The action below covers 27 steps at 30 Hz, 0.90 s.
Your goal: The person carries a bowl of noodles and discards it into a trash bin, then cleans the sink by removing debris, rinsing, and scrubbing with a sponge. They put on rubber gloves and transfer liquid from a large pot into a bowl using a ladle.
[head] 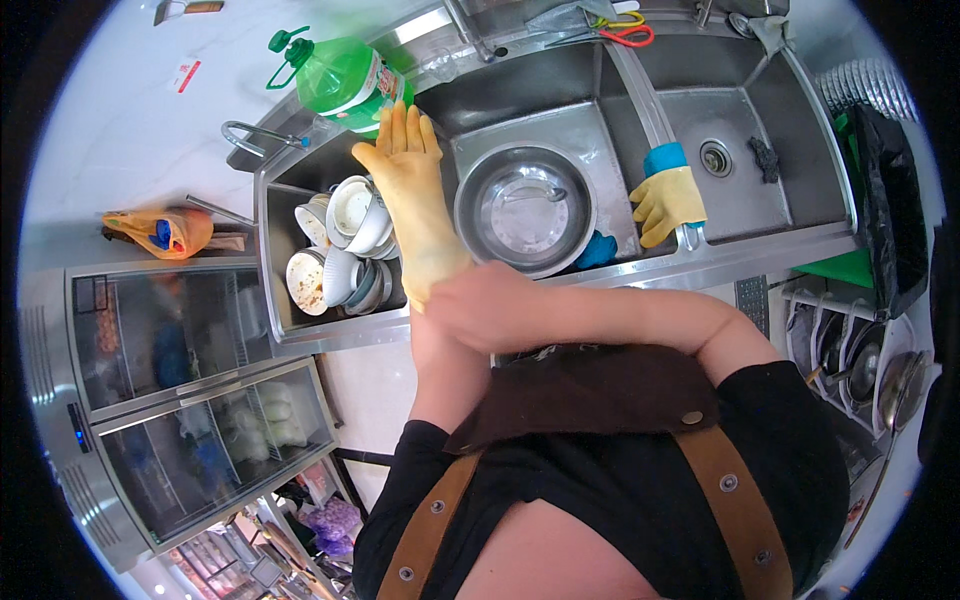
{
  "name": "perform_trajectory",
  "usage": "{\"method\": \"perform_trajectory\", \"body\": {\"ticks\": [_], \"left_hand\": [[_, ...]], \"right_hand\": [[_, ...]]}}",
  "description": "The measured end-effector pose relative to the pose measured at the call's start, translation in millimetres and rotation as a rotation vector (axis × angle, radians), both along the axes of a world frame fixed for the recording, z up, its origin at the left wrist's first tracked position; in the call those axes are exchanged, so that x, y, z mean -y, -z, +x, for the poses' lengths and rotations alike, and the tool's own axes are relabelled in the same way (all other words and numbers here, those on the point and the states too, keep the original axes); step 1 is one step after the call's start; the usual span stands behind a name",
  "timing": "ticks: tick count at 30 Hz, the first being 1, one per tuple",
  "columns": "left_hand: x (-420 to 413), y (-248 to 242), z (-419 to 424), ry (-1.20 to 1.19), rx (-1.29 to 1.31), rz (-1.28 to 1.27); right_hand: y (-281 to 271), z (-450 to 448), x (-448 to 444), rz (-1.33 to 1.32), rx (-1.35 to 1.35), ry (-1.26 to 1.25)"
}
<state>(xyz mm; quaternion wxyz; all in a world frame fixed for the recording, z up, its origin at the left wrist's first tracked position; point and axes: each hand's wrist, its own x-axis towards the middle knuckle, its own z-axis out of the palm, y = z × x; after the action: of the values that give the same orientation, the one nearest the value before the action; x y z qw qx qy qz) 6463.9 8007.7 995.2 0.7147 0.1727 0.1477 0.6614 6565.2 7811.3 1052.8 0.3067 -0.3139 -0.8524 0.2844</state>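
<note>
A pale yellow rubber glove [427,240] covers my left hand [409,161], palm up with the fingers stretched out above the edge of the left sink bowl. My bare right hand [480,307], blurred, is closed on the glove's cuff at my left wrist. A second yellow glove with a blue cuff [667,202] hangs over the divider between the middle and right sink bowls. Below my left hand, stacked dirty bowls [352,214] fill much of the left sink bowl. A round stainless steel basin [525,210] sits in the middle one.
A green plastic jug [345,82] stands behind the sink, near a faucet [469,34]. Red-handled scissors [630,35] lie on the back ledge. A blue cloth [598,249] is beside the basin. At left is a glass-door refrigerator [202,442]; at right, a rack with pans [847,360].
</note>
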Motion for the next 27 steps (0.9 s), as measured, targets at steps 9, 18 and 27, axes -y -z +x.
{"method": "perform_trajectory", "body": {"ticks": [9,18,27], "left_hand": [[82,35,-7,0.089,-1.11,-0.07],[133,57,4,0.563,-1.301,0.337],[129,3,3,0.612,-1.381,0.138]], "right_hand": [[187,254,-18,-0.3,0.197,1.107],[267,392,-14,-0.663,0.456,1.041],[97,301,-23,-0.633,0.412,0.702]]}}
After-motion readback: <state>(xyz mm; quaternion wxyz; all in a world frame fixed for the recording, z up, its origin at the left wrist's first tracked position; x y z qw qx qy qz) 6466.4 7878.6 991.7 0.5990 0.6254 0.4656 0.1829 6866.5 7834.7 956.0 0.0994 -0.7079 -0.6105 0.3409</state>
